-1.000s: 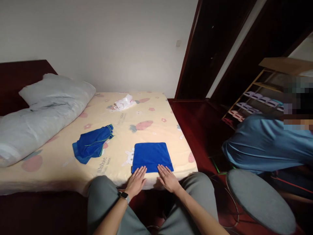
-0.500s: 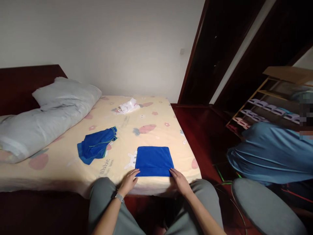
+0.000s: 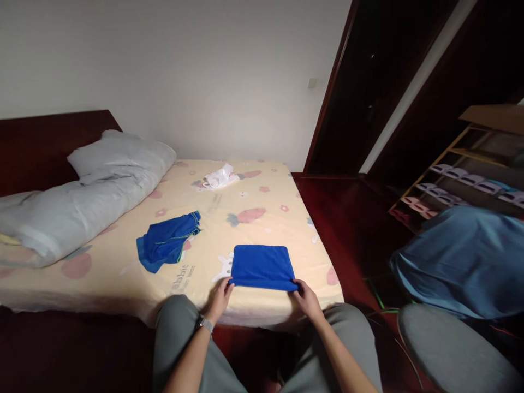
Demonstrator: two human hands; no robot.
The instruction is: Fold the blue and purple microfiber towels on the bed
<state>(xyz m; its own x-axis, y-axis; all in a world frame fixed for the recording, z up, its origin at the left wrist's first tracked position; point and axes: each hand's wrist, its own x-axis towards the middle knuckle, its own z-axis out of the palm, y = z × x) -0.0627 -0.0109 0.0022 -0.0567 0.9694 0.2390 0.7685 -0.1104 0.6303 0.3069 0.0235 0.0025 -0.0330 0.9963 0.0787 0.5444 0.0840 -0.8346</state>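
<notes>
A blue cloth [image 3: 262, 265], a flat rectangle, lies near the front edge of the bed. Its near edge is rolled or folded over slightly. My left hand [image 3: 222, 295], with a watch on the wrist, pinches the near left corner. At the near right corner, my right hand [image 3: 305, 299] pinches the cloth between thumb and fingers. Left of the cloth rests a crumpled blue garment [image 3: 167, 240] with green trim, apart from both hands.
The bed [image 3: 270, 188] has a printed sheet. A grey quilt [image 3: 106, 191] is bunched at the left, and a white plastic bag [image 3: 221, 176] lies toward the wall. On the right are a grey round stool [image 3: 446, 344], a blue draped cloth [image 3: 462, 262] and a shoe rack [image 3: 462, 144].
Both hands have gone from lying on the near corners to pinching them. The cloth's near edge is turned up and away from me. My view has shifted slightly left.
</notes>
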